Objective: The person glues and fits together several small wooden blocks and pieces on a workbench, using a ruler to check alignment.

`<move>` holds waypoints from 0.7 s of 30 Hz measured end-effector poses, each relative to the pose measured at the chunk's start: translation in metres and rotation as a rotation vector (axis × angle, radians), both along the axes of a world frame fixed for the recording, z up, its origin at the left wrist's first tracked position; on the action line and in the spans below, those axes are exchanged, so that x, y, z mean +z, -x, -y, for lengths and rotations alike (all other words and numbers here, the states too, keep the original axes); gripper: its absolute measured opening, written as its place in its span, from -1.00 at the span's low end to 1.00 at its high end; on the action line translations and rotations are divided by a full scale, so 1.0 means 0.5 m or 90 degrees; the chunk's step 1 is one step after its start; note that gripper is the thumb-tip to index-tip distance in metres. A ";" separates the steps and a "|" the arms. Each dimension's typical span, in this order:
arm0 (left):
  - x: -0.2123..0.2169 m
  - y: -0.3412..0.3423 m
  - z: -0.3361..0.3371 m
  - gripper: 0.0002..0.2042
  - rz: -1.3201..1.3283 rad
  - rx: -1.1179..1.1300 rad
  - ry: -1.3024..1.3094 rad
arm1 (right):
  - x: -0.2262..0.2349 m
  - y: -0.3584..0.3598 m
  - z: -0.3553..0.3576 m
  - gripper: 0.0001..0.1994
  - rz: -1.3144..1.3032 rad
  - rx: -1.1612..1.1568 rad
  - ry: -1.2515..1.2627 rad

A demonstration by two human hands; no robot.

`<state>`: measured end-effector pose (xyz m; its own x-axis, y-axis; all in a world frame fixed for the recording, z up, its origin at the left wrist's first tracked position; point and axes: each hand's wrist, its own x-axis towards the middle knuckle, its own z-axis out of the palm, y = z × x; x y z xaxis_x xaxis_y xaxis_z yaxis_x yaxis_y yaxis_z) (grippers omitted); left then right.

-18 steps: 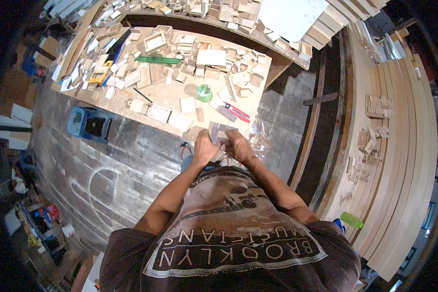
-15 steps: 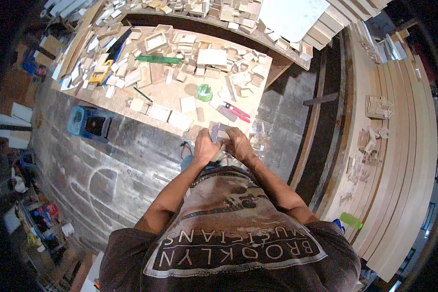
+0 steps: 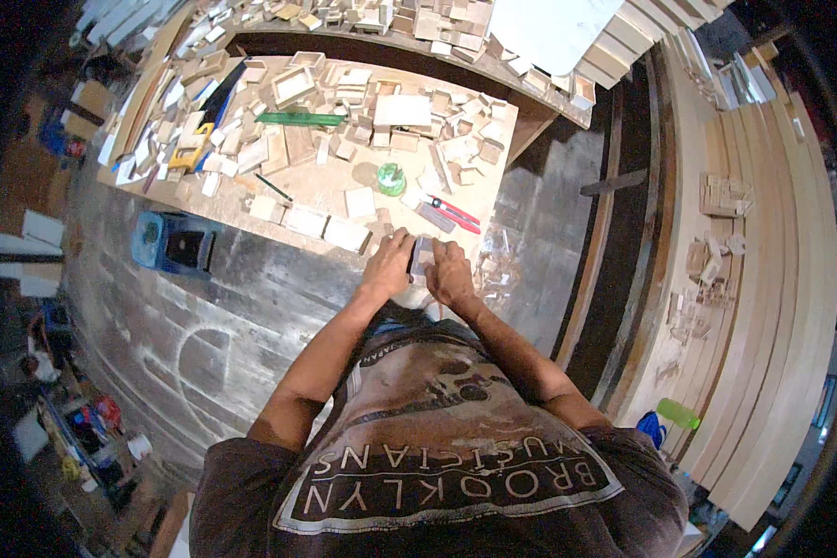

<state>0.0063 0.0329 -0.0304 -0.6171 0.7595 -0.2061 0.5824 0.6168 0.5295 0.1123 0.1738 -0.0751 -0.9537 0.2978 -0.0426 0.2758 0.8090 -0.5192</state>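
Your left hand (image 3: 388,267) and right hand (image 3: 450,274) close together on a small grey block (image 3: 421,253) at the near edge of the worktable (image 3: 325,186) (fingers curled round it from both sides), with a red-handled cutter (image 3: 453,212) just beyond, then a green tape roll (image 3: 391,178), then a green ruler (image 3: 299,118) farther left.

Brightness: the worktable (image 3: 325,181) and the stacked boards (image 3: 763,279) are evenly lit; the frame corners are blacked out.
Source: cannot be told; soft overhead light is suggested.
Shadows: a dark band is seen beneath the far bench; the floor (image 3: 186,316) at left is dimmer.
Glare: a white panel (image 3: 553,28) at top is nearly washed out.
Distortion: straight board edges are bent strongly toward the rim.
Sharpness: the centre is fairly crisp; small pieces near the rim are smeared.
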 end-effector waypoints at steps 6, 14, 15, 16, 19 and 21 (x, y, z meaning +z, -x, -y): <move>-0.010 0.057 0.025 -0.47 -0.131 -0.219 0.067 | 0.008 0.012 0.049 -0.37 0.008 -0.099 -0.020; -0.023 0.090 0.030 -0.50 -0.180 -0.329 0.059 | -0.036 0.031 0.120 -0.35 0.015 -0.247 -0.099; -0.022 0.091 0.028 -0.50 -0.191 -0.342 0.066 | -0.035 0.032 0.126 -0.35 0.018 -0.255 -0.101; -0.022 0.092 0.026 -0.51 -0.202 -0.354 0.073 | -0.035 0.034 0.132 -0.35 0.020 -0.263 -0.102; -0.025 0.104 0.028 -0.52 -0.218 -0.377 0.075 | -0.041 0.046 0.145 -0.36 0.006 -0.280 -0.126; -0.027 0.109 0.028 -0.53 -0.217 -0.386 0.074 | -0.047 0.053 0.151 -0.38 -0.001 -0.287 -0.162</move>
